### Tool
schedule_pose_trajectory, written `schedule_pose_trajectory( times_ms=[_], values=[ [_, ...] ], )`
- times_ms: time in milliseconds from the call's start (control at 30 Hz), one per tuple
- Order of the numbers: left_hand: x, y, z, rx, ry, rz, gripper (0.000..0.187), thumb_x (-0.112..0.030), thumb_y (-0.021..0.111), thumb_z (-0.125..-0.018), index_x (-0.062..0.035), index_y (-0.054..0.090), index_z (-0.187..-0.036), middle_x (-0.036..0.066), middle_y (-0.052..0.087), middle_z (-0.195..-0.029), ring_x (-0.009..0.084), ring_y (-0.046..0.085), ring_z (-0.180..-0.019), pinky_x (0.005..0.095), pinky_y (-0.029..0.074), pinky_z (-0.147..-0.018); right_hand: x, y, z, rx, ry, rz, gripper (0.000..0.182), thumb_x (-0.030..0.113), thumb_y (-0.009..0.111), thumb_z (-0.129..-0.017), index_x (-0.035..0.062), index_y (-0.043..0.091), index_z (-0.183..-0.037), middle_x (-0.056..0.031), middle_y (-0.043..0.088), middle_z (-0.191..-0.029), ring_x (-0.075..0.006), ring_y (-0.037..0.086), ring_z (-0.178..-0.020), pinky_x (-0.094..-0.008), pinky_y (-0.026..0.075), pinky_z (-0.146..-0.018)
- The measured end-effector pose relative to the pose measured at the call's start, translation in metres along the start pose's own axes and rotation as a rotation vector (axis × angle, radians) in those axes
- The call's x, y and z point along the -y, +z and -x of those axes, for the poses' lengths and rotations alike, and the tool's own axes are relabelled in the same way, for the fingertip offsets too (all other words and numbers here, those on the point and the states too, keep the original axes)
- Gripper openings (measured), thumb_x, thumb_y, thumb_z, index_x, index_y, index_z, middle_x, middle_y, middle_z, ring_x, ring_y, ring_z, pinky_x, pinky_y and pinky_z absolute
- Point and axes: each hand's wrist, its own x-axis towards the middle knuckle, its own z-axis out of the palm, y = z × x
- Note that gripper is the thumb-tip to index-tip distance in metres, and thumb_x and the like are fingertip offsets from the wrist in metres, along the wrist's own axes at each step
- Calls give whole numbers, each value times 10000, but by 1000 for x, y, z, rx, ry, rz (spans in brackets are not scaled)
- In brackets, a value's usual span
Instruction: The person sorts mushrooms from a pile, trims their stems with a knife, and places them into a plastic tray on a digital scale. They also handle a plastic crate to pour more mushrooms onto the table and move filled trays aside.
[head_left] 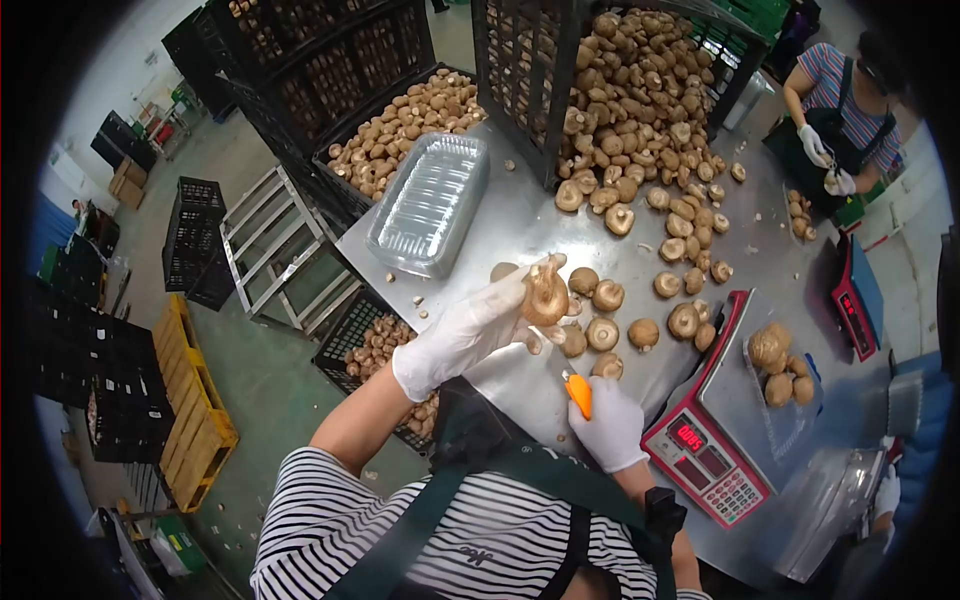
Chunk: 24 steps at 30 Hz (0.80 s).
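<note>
In the head view, we hold a brown mushroom (546, 297) in our left hand (465, 335), its gloved fingers partly curled around the rounded cap. Our right hand (610, 425) is closed around a small knife (578, 397) with a smooth orange handle; its short metal blade points towards the mushroom, just below it. Both gloves are white, thin and wrinkled.

Near our hands lie loose mushrooms (602, 334), some showing pale undersides and stubby stems. Beyond them, a matt brown heap (640, 110) spills from a black lattice crate (522, 90) of plastic. To the left, ribbed clear trays (430, 205) are stacked, glossy and rectangular with rounded corners. On our right, a red-framed scale (705, 455) with lit red digits bears a clear tray (790, 420) with several mushrooms in it.

The table (515, 235) is shiny grey metal, dotted with small trimmings. A second scale (858, 300) stands farther right, and another person (850, 125) in white gloves works across from us. Left of the table, we see a metal frame (275, 250), a yellow slatted pallet (195, 410) and black crates (192, 240) on a scuffed green floor (270, 400).
</note>
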Motion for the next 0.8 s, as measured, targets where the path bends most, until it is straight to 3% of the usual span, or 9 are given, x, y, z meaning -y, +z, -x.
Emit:
schedule_pose_trajectory(
  times_ms=[67, 167, 233, 300, 367, 467, 800],
  values=[
    [3, -2, -2, -16, 18, -8, 722, -525, 463, -991, -18, 319, -1485, 191, 539, -1331, 218, 616, -1040, 299, 514, -812, 2, -17, 5, -160, 83, -308, 236, 167, 667, -800, 58, 578, -989, -139, 603, -823, -322, 618, -702, -417, 508, -612],
    [12, 0, 0, -30, 6, -44, 729, -546, 479, -978, -18, 358, -1465, 192, 527, -1353, 236, 618, -1074, 346, 511, -858, -8, -41, 10, -165, 300, -796, 242, 113, 635, -811, 46, 571, -1034, -161, 601, -846, -365, 600, -718, -397, 495, -647],
    [21, 10, 0, -21, -14, -55, 742, -568, 482, -968, -14, 381, -1452, 186, 527, -1354, 241, 620, -1076, 360, 510, -875, -9, -54, 10, -233, 161, -698, 236, 93, 621, -820, 46, 573, -1046, -163, 584, -843, -372, 594, -733, -387, 482, -663],
    [31, 14, -2, 20, -62, -82, 741, -597, 452, -970, 3, 433, -1403, 168, 601, -1246, 249, 635, -1036, 368, 505, -896, -2, -68, 2, -301, -32, -536, 235, 90, 620, -822, 47, 574, -1049, -162, 583, -843, -374, 600, -743, -401, 478, -650],
    [39, 20, -2, 41, -93, -68, 722, -597, 433, -980, 7, 464, -1373, 158, 642, -1167, 242, 644, -1003, 366, 504, -897, -3, -64, -1, -321, -72, -433, 250, 97, 666, -801, 63, 582, -1034, -152, 583, -850, -364, 606, -743, -418, 479, -631],
    [37, 41, -1, -34, -58, -198, 686, -606, 360, -1006, -9, 527, -1300, 80, 663, -1037, 142, 630, -889, 287, 500, -784, -4, -56, -3, -359, -125, -261, 291, 115, 711, -777, 83, 590, -1039, -135, 583, -897, -339, 613, -738, -417, 489, -625],
    [50, 43, -7, -108, -66, -269, 691, -617, 337, -1007, -12, 528, -1282, 72, 651, -998, 120, 621, -864, 258, 497, -766, 2, -57, -6, -352, -135, -196, 346, 113, 709, -757, 90, 582, -1077, -113, 563, -948, -321, 613, -739, -405, 494, -626]
  ],
)
